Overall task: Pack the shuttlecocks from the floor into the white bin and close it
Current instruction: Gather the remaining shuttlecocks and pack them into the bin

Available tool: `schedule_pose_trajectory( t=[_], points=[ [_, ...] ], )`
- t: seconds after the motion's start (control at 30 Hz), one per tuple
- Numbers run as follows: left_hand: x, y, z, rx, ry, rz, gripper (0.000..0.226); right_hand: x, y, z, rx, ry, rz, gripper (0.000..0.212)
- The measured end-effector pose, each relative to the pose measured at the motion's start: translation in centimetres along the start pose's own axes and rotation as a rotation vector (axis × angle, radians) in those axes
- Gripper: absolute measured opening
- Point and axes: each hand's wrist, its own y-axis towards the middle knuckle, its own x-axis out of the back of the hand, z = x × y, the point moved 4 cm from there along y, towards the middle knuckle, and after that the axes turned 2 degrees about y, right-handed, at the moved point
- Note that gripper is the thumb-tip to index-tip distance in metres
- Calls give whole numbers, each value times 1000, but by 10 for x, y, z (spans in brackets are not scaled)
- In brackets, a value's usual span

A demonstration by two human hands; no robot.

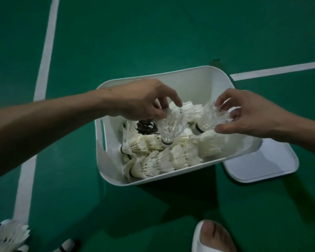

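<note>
Green court floor (153, 33), white bin (153, 181), seemingly half-full, feathered shuttlecocks (162, 160)

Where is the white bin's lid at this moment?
In the head view the lid lies flat on the green floor at the white bin's right side, its edge partly hidden behind the bin's corner, below the right hand.

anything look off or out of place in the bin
One blackish shuttlecock lies among the white ones in the white bin, just below the left hand; it is the only dark one. The right hand pinches a tattered shuttlecock with ragged, splayed feathers.
</note>
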Motion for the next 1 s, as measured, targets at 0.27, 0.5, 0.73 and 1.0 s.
schedule_pose_trajectory(
  t=[0.27, 0.5, 0.73, 1.0],
  points=[
    [-11, 13, 10, 10, -146, 14, 40, -13, -3, -6, 31, -49, 270, 63],
    [-7, 11, 19, 9, -50, -18, 19, -32, 3, 2, 26, -215, 293, 62],
    [-12, 6, 25, 43, -94, -34, 11, -34, 2, -2, -50, -152, 267, 56],
    [-7, 3, 26, 55, -154, -75, 7, -47, -1, -5, -135, -221, 362, 78]
  ],
)
